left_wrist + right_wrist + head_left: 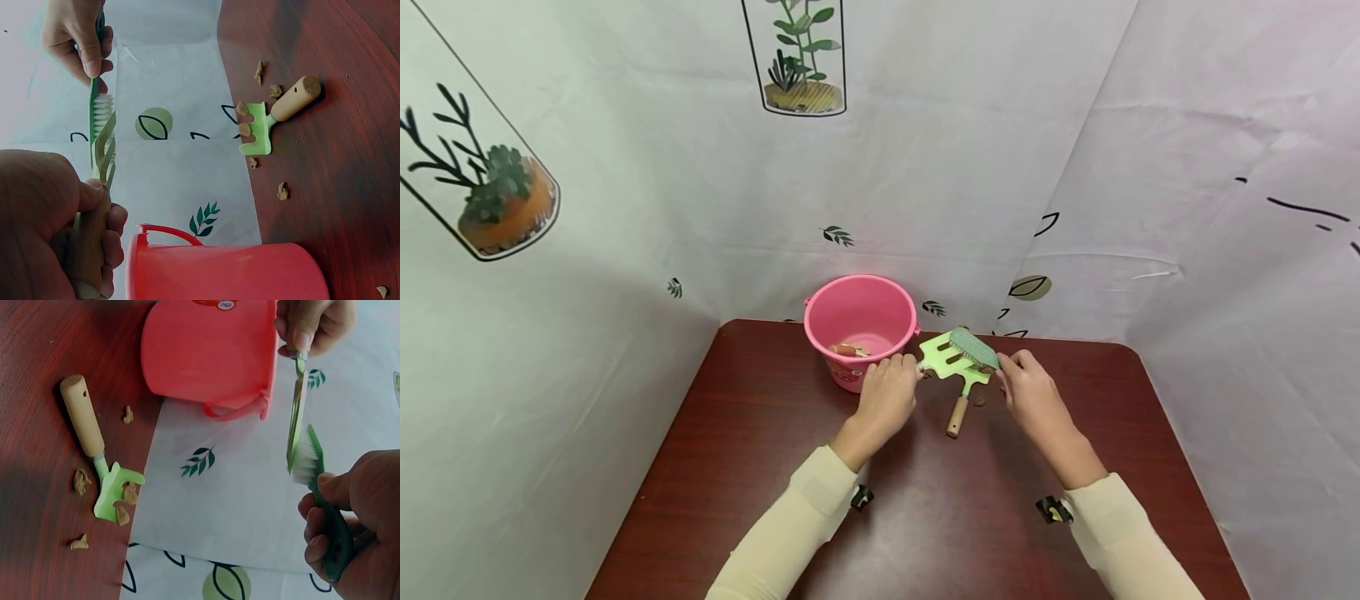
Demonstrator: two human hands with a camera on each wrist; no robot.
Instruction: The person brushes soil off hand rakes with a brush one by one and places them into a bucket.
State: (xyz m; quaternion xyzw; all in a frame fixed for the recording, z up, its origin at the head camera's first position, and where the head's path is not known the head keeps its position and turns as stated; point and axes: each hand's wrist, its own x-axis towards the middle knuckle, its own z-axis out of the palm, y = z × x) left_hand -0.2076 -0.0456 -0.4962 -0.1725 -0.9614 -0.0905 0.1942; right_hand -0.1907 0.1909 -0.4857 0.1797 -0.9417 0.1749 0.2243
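Head view: white fabric backdrop [925, 192] w/ printed plants & leaves, behind and at both sides. Under it, reddish-brown wood-look table [940, 517]. Cream sleeves [790, 533] on both arms, reaching fwd. Round pink plastic bucket [861, 304] nr table's far edge, w/ a brown-&-pale item [848, 350] inside, too small to ID. L hand [889, 396] just beside bucket, fingers curled round wooden handle of a light-green slotted tool [932, 358], held up off the table. R hand [1033, 398] opp. it, thumb & fingers gripping handle of a green plastic brush w/ white bristles [976, 348]; bristles look to touch the slotted tool nr its tip. Below, small light-green rake w/ wooden handle [94, 447] lies on table, handle twd person. R wrist view: 2 small brown lumps [129, 492] at rake's prongs, more scattered around it
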